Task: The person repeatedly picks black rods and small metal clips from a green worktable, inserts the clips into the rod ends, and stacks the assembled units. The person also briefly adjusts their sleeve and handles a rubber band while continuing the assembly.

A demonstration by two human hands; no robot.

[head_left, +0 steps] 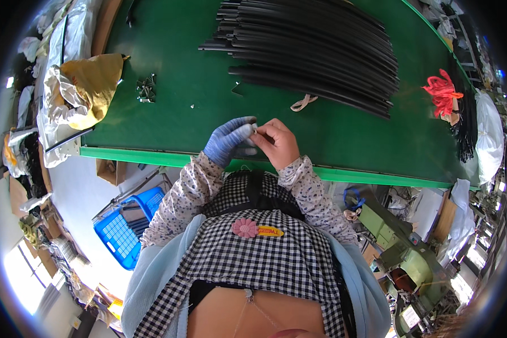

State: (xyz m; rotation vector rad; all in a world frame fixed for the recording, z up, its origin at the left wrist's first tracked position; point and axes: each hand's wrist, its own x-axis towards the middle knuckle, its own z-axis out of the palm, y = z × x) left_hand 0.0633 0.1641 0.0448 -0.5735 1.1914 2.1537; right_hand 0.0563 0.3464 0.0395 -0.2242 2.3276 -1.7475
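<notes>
My left hand (228,139), in a blue and grey knit glove, and my bare right hand (279,142) meet at the near edge of the green table (174,107). Between the fingertips of both hands sits a small pale item (254,130), too small to identify; a dark piece lies under my left hand. Farther back on the table lies a big pile of long black tubes (315,48). A small beige loop (303,102) rests just in front of that pile.
A little heap of dark metal clips (146,89) lies at the left of the table, beside a yellow and white bag (84,84). Red cords (442,93) sit at the right end. A blue crate (127,225) stands on the floor at left, a green machine (411,253) at right.
</notes>
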